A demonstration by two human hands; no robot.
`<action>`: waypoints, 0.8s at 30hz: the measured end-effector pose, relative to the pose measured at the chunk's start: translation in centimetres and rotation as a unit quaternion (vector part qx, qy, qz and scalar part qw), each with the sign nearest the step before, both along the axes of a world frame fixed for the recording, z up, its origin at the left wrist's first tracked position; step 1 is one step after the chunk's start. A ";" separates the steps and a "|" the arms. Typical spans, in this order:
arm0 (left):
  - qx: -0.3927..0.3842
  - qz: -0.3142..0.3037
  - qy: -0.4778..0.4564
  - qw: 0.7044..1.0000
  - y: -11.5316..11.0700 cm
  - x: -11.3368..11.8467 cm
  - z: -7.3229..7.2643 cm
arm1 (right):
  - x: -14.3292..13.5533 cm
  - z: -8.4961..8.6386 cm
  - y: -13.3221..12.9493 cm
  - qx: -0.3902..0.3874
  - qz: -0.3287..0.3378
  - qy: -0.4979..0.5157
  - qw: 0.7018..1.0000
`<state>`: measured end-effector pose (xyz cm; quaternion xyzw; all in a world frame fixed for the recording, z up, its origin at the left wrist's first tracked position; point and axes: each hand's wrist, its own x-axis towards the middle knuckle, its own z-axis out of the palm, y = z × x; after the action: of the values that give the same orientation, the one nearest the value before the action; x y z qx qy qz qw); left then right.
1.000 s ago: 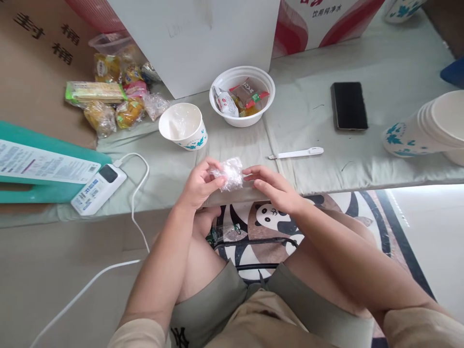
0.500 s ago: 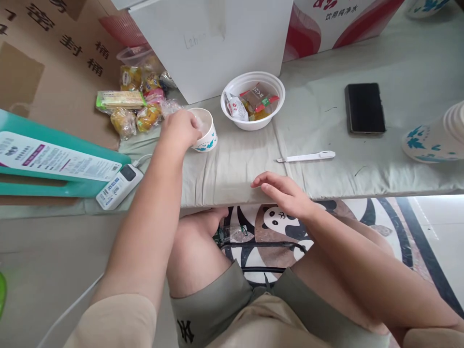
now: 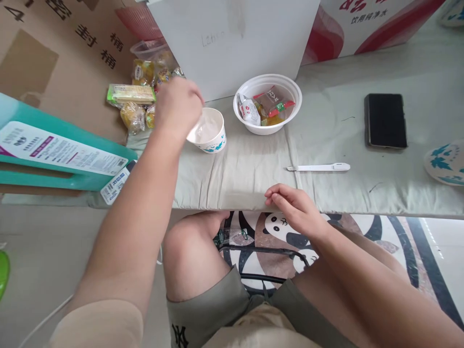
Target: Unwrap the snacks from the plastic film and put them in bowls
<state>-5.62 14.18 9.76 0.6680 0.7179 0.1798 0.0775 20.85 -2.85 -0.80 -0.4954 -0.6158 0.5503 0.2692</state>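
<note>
My left hand (image 3: 179, 106) is raised at the left rim of a white paper cup (image 3: 216, 140) with blue leaf prints. Its fingers are curled together, but motion blur and the back of the hand hide what they may hold. Something clear and crinkled, like plastic film, lies inside the cup. My right hand (image 3: 295, 208) rests by the table's front edge, palm inward, fingers loosely bent and nothing in them. Beyond it lies a white-handled craft knife (image 3: 322, 167). A white bowl (image 3: 239, 117) with several small wrapped packets stands right of the cup.
Wrapped snacks (image 3: 132, 116) lie at the left by a cardboard box (image 3: 72, 63). A green jug (image 3: 65, 150) and a white power bank (image 3: 115, 186) are nearer. A white box (image 3: 235, 48) stands behind the bowl. A black phone-like device (image 3: 386, 121) and another printed cup (image 3: 447, 164) are at right.
My left hand has lifted out of the cup, up and to the left. The fingers of my right hand have drawn in a little. The whole view has shifted slightly.
</note>
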 end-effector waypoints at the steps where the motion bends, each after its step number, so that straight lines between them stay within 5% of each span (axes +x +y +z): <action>1: 0.123 0.054 -0.065 0.989 0.0 -1.0 0.1 | 0.0 0.1 -0.1 0.000 -0.005 0.001 1.000; 4: 0.267 0.176 -0.168 0.932 0.7 -5.0 -1.0 | 0.1 0.2 -0.4 0.002 -0.015 -0.001 1.000; 7: 0.116 0.178 -0.080 0.974 1.4 -8.9 -3.5 | -0.1 0.2 -0.4 0.000 -0.013 -0.018 1.000; 10: -0.048 0.108 0.004 0.993 2.0 -11.6 -5.6 | -0.4 0.0 -0.2 -0.002 -0.003 -0.032 0.999; 13: -0.036 0.098 -0.012 0.994 2.8 -13.4 -6.6 | -0.6 -0.2 0.0 -0.003 0.005 -0.037 0.999; 20: 0.015 0.147 -0.081 0.986 2.8 -13.6 -7.4 | -0.9 -0.2 0.4 -0.005 0.012 -0.063 0.998; 24: 0.137 0.208 -0.263 0.932 2.8 -11.7 -5.1 | -0.9 -0.4 0.1 0.004 0.012 -0.072 0.997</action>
<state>-17.28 17.01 4.69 0.4364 0.7632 0.4578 0.1324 19.92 -2.74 -1.15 -0.5248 -0.6418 0.5144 0.2195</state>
